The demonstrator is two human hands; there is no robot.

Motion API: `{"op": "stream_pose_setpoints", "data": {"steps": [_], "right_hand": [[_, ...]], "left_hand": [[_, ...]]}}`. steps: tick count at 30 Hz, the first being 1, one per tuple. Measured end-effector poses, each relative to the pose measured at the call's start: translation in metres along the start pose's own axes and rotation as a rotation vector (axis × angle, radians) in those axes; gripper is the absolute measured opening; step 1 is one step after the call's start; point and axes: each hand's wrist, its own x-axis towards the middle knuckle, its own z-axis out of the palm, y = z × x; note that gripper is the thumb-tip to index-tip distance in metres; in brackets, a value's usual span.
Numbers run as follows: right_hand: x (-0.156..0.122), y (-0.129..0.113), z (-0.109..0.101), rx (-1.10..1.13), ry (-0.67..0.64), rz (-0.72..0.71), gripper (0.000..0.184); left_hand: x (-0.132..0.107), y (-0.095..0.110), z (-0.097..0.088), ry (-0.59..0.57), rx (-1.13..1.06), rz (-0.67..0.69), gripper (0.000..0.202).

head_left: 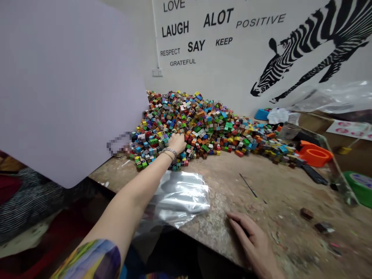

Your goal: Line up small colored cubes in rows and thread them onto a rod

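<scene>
The left hand (177, 142) reaches into the pile of small coloured cubes (200, 124) on the table (279, 193); I cannot tell its grip. The right hand (255, 240) lies flat and empty near the plastic bag (180, 197).

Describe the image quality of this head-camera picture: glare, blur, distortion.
Head view: wide-angle bending at the edges; glare on the clear plastic bag; a flat grey patch masks the upper left, with a pixelated spot beside the pile of cubes; left hand and right hand fairly sharp; soft, even lighting.
</scene>
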Motion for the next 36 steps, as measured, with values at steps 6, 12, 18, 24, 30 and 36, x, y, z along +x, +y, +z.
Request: {"op": "stream_pose_setpoints", "data": {"steps": [6, 12, 18, 24, 30, 36], "right_hand": [[-0.002, 0.000, 0.001, -0.004, 0.019, -0.053, 0.039], [0.000, -0.009, -0.004, -0.021, 0.010, -0.103, 0.035], [-0.001, -0.010, -0.004, -0.046, 0.029, -0.166, 0.028], [0.002, -0.013, -0.004, -0.073, 0.038, -0.188, 0.029], [0.002, -0.013, -0.005, -0.064, 0.046, -0.194, 0.026], [0.003, -0.014, -0.004, -0.054, 0.054, -0.196, 0.024]], "left_hand": [[0.009, 0.002, 0.007, 0.002, 0.123, 0.062, 0.032], [0.020, -0.007, 0.007, -0.062, 0.192, 0.081, 0.038], [0.023, -0.003, 0.014, -0.020, 0.200, 0.069, 0.045], [0.026, 0.004, 0.019, 0.017, 0.164, 0.070, 0.044], [0.027, 0.004, 0.020, 0.012, 0.156, 0.082, 0.046], [0.028, 0.005, 0.021, -0.031, 0.178, 0.160, 0.038]]}}
